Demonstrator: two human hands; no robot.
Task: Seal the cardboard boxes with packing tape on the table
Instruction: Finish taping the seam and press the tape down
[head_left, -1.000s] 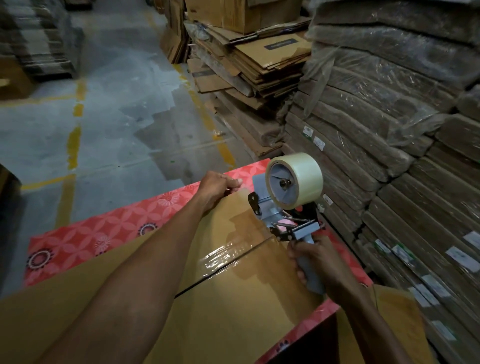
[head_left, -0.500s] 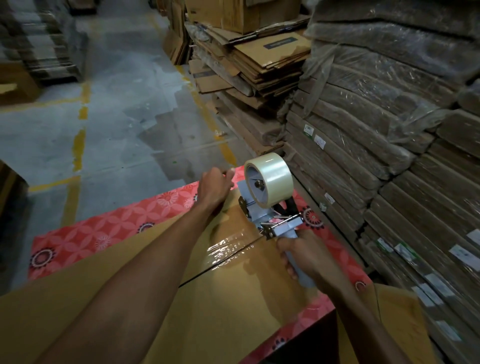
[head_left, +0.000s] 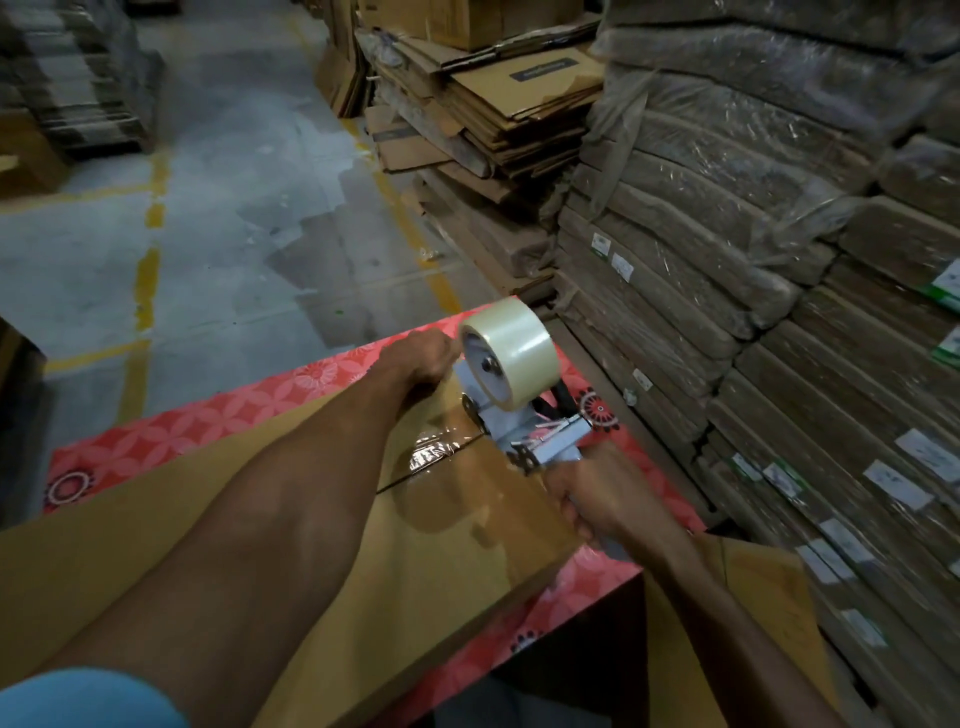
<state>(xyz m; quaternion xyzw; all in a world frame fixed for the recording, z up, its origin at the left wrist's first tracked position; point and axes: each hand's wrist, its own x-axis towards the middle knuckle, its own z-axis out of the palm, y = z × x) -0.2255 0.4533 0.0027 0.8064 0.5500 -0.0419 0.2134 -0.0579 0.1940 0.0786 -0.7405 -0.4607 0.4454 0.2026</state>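
A large brown cardboard box lies flat on the table, which is covered with a red flowered cloth. Shiny clear tape covers the far end of the box's centre seam. My right hand grips the handle of a grey tape dispenser that carries a clear tape roll, its front end down on the seam near the far edge. My left hand curls over the box's far edge just left of the roll; its fingertips are hidden.
Wrapped stacks of flat cardboard rise close along the right side of the table. More flattened cartons are piled beyond them. A grey concrete floor with yellow lines lies ahead and left. Another brown carton stands below my right forearm.
My right hand has carried the tape dispenser forward along the seam toward the box's far edge. My left hand has stayed at that edge.
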